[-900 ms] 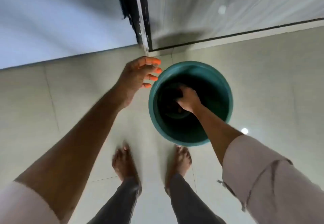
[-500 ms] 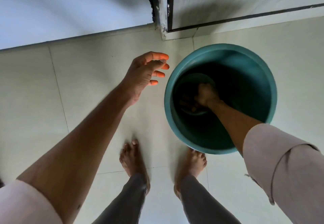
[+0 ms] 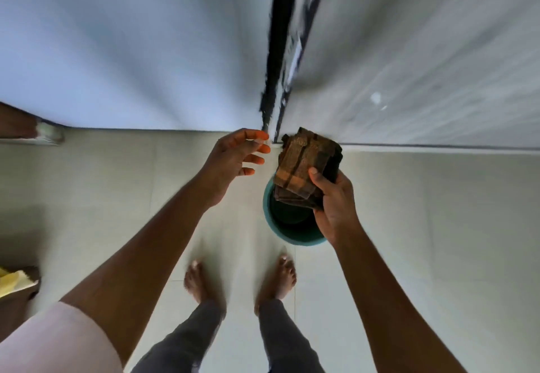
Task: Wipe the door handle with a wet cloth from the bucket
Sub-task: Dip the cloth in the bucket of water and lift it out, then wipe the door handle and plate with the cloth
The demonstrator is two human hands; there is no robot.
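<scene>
- Above the round teal plastic bucket [image 3: 270, 214], I see my right hand [image 3: 336, 206] gripping a folded brown checked cloth [image 3: 304, 165].
- My left hand [image 3: 233, 162] hovers beside it, fingers [image 3: 257, 159] spread, empty.

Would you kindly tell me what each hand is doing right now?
Left hand: open, fingers spread, holding nothing.
Right hand: closed on the folded brown checked cloth, held above the green bucket.

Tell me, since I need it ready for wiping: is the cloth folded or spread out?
Folded. The brown checked cloth sits as a thick, layered block in the right hand, above the green bucket.
</scene>
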